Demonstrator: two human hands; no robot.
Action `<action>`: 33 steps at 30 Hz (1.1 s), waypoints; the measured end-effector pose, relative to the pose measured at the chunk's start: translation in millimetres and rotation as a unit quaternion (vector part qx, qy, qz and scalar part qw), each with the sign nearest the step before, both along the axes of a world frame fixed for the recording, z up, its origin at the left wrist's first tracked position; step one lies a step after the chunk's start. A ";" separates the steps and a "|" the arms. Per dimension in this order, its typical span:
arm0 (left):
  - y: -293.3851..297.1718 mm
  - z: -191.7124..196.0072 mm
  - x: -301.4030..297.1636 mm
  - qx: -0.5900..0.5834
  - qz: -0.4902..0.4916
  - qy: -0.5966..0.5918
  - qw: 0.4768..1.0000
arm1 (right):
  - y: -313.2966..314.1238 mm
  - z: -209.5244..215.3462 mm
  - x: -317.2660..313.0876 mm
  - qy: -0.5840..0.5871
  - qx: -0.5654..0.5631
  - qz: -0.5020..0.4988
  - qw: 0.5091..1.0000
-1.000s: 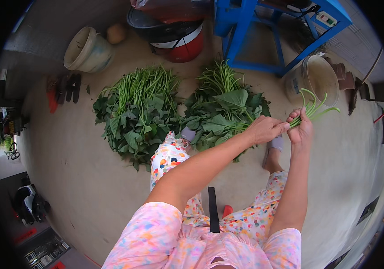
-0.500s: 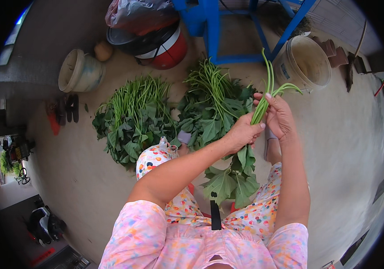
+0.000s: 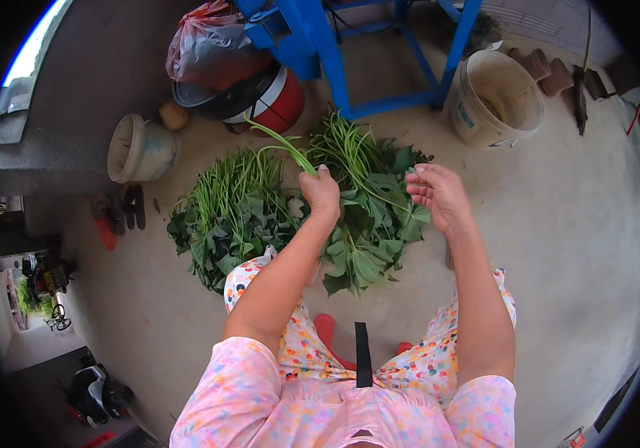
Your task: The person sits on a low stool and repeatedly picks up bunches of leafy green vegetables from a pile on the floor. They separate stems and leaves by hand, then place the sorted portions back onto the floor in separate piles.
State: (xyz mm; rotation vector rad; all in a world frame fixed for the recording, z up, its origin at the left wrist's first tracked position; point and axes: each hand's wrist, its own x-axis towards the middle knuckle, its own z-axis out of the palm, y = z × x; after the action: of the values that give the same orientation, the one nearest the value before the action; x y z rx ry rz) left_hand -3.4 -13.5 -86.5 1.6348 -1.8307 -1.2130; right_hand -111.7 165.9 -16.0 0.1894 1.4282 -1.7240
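My left hand (image 3: 321,193) is closed round a small bunch of green leafy stems (image 3: 290,149), whose bare ends point up and left. Where the bunch's leaves end is hard to tell against the greens beneath. My right hand (image 3: 438,193) hovers at the right edge of the right pile, fingers loosely curled and apart, with nothing plain to see in them. On the floor lie two heaps of the same greens, a left pile (image 3: 234,216) and a right pile (image 3: 368,216), stems toward the far side and broad leaves toward me.
Beyond the piles stand a red and white bucket (image 3: 279,101) under a plastic bag (image 3: 211,48), and a blue metal frame (image 3: 394,107). A whitish bucket (image 3: 476,119) stands far right, another pail (image 3: 152,149) far left. Dark slippers (image 3: 135,207) lie by the left pail.
My left hand has carried the bunch left, over the gap between the piles. My right hand has come off the stems and now stays apart on the right.
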 end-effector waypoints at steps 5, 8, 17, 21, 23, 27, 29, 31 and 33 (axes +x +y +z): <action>-16.1 -20.8 -21.7 -0.099 0.010 -0.089 0.991 | 7.9 1.7 -5.6 0.004 0.003 -0.019 1.000; -9.0 -58.7 -52.3 0.054 -0.050 -0.160 0.984 | 11.3 5.0 -7.9 0.000 0.005 -0.035 0.999; -0.3 -169.9 -64.6 0.024 -0.274 -0.376 0.885 | 5.9 0.5 -7.8 -0.024 0.018 -0.034 0.999; 30.6 -95.3 -64.2 -0.136 -0.307 -0.377 0.863 | 0.9 8.1 -6.4 -0.014 0.040 -0.025 0.999; 29.5 -120.6 -53.5 -0.171 -0.375 -0.397 0.820 | -4.2 10.5 -5.0 -0.015 0.038 -0.019 0.999; 0.9 -150.3 -51.0 -0.048 -0.498 -0.372 0.782 | -12.3 4.0 -3.9 -0.013 0.044 -0.004 0.999; -23.0 -137.6 -59.9 0.014 -0.556 -0.344 0.757 | -14.8 3.4 -3.5 -0.010 0.047 0.003 0.999; -53.0 -123.5 -67.3 0.056 -0.621 -0.315 0.715 | -19.0 3.4 -3.0 -0.006 0.047 0.012 0.999; -84.9 -105.3 -66.3 -0.005 -0.650 -0.223 0.727 | -23.3 2.6 -3.9 -0.004 0.046 0.022 0.999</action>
State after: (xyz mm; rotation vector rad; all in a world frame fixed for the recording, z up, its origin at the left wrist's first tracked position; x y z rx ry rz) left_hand -69.7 -98.4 -191.8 0.3676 -3.4876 -1.2043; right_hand -115.6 142.7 -13.4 0.2134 1.4956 -1.6230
